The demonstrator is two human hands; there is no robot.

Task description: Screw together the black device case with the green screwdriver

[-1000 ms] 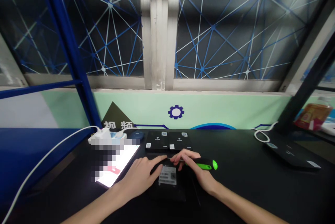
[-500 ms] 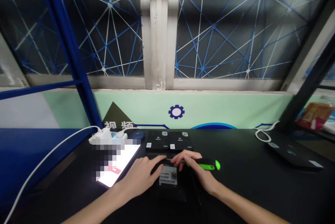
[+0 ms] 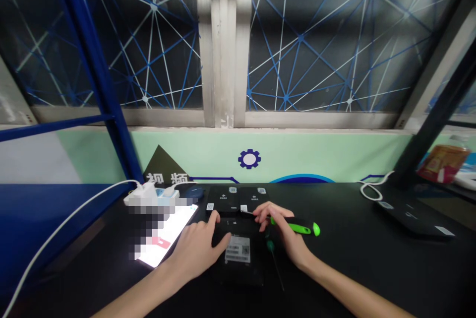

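In my right hand point(image 3: 277, 221) is a screwdriver point(image 3: 297, 227) with a black and bright green handle, its thin shaft pointing left. My left hand point(image 3: 199, 241) rests at the left side of a flat black device point(image 3: 241, 274), thumb and forefinger apart, the thumb by its white label point(image 3: 238, 249). The device's far part point(image 3: 228, 222) bears small light marks and lies between my hands. Under my right hand a second screwdriver point(image 3: 271, 248) with a dark green handle lies on the table, its shaft towards me.
Two black boxes point(image 3: 223, 199) with stickers stand side by side behind my hands. To the left lie a lit phone point(image 3: 169, 238), a white power strip point(image 3: 130, 201) and a cable point(image 3: 48, 241). Another black device point(image 3: 412, 216) lies at the right on the black table point(image 3: 353, 253).
My right hand has lifted the screwdriver slightly back and right, away from the device. My left forefinger has drawn back from the device's middle to its left side, widening the gap between the hands.
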